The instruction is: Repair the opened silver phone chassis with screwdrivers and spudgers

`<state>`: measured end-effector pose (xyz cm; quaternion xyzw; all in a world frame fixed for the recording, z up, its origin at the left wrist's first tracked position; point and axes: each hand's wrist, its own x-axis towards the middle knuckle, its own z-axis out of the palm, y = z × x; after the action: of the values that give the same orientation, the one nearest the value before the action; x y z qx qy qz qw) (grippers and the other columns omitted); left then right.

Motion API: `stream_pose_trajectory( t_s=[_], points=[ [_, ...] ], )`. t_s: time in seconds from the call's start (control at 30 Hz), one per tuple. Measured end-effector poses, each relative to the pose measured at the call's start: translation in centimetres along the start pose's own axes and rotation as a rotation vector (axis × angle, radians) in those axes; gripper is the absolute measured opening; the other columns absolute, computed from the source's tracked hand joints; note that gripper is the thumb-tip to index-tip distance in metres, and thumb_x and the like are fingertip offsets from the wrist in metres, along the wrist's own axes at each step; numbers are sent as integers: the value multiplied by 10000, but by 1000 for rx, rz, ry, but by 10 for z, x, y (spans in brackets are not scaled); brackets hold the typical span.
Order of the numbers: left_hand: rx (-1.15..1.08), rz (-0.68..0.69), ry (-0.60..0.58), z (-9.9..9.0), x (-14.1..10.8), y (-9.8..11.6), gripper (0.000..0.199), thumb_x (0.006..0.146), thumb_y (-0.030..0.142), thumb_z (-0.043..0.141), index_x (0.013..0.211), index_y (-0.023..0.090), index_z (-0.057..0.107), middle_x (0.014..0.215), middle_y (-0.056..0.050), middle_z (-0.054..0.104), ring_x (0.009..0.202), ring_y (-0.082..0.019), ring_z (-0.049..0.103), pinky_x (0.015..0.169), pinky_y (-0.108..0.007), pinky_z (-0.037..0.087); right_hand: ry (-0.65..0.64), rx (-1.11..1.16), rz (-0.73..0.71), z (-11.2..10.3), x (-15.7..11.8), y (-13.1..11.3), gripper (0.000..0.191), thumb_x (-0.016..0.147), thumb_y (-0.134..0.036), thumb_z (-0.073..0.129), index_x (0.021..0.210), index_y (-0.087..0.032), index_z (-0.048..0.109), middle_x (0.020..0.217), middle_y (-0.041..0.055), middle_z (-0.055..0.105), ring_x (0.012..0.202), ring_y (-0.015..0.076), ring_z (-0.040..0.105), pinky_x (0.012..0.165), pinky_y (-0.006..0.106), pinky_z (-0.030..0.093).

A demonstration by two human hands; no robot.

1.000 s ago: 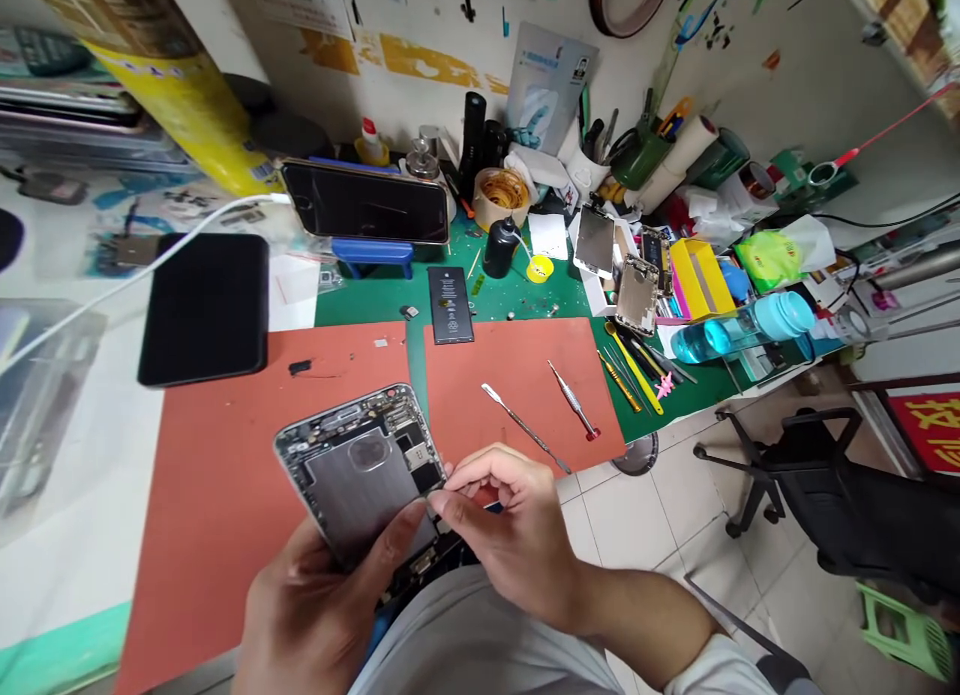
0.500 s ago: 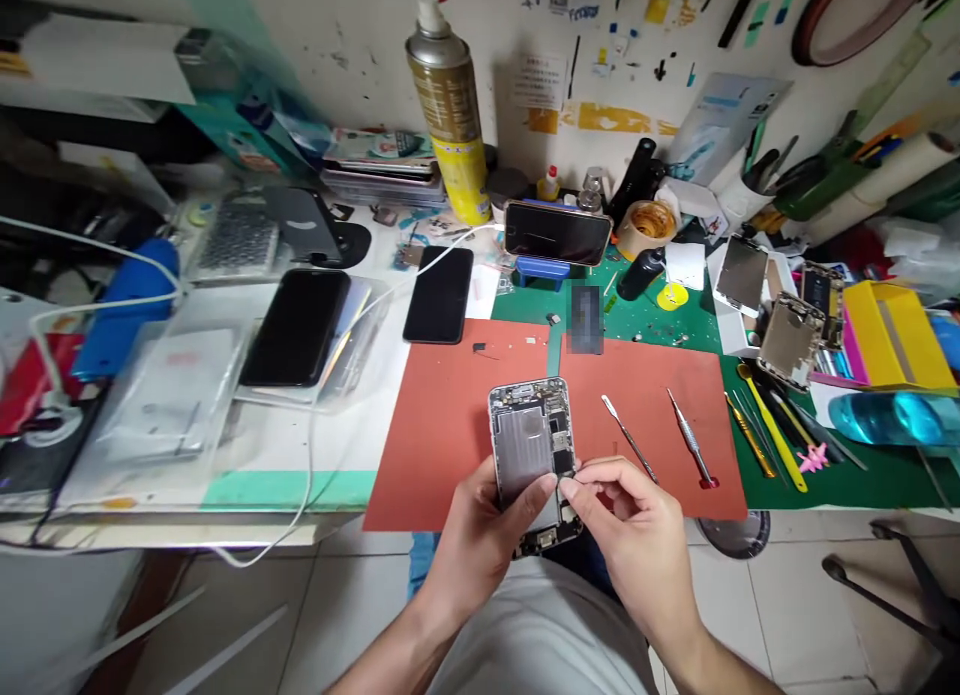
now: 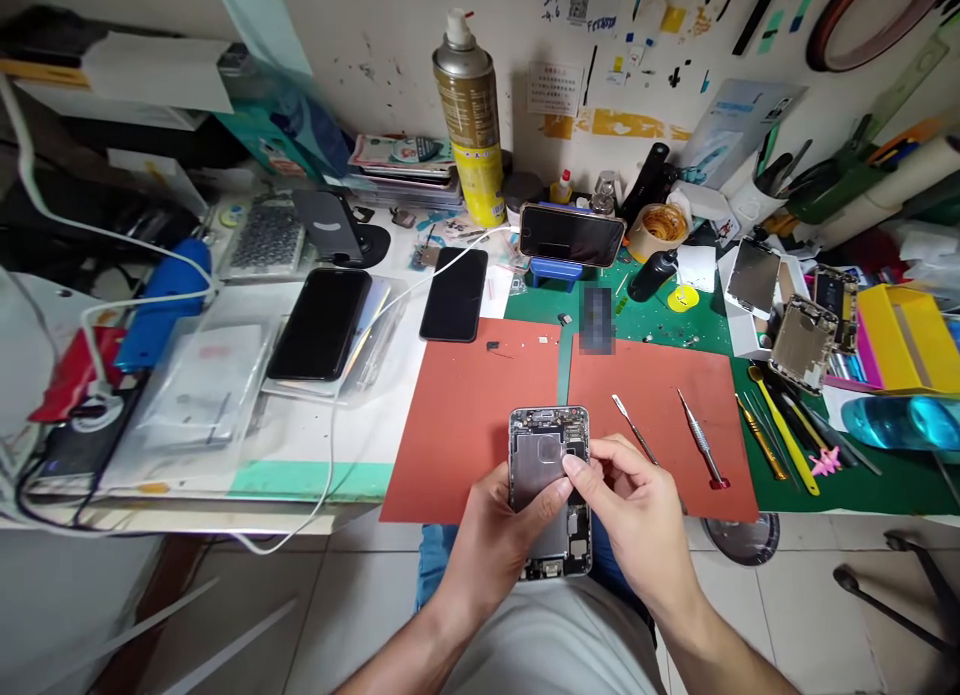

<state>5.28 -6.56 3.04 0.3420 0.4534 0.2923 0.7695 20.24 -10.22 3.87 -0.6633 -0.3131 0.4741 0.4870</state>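
Note:
An opened smartphone's metal rear housing is in my hands, its inner side up, showing a metal shield and a circuit board. My left hand grips it from below, thumb across the middle. My right hand pinches the housing's right edge between thumb and forefinger; anything small between those fingertips is hidden. Beyond the hands, a flat metal spudger and a red-tipped steel pick lie on a red-orange mat.
Two red-orange mats lie on a green cutting mat, with a blurred rectangle at their join. A phone on a blue stand, black phones, a spray can, and stripped housings surround them.
The view has swung from tilted to nearly level. The phone housing now stands upright and lower in my hands, with both hands still on it.

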Motion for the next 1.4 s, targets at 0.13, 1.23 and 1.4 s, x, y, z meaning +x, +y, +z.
stream_pose_trajectory(
  t_s=[0.13, 1.23, 1.4],
  points=[
    [30, 1, 9, 4, -2, 3, 485, 885, 507, 860, 1201, 142, 812, 1101, -116, 822, 1074, -324, 755, 905, -372, 606, -51, 50, 30, -4, -1, 0, 261, 923, -505, 819, 918, -244, 816, 881, 23, 616, 833, 182, 537, 759, 325, 456],
    [-53, 46, 204, 8, 3, 19, 379, 898, 543, 795, 902, 171, 721, 792, -42, 739, 637, -142, 608, 578, -232, 484, -119, 81, 129, -19, -16, 6, 325, 902, -501, 860, 1150, -292, 861, 963, 54, 699, 912, 228, 578, 790, 367, 470],
    [-58, 34, 213, 7, 4, 17, 380, 905, 547, 782, 882, 178, 692, 759, -32, 711, 661, -155, 622, 588, -239, 488, -108, 83, 133, -19, -19, 5, 312, 895, -503, 867, 1131, -298, 863, 943, 44, 681, 886, 214, 555, 788, 358, 468]
  ],
)
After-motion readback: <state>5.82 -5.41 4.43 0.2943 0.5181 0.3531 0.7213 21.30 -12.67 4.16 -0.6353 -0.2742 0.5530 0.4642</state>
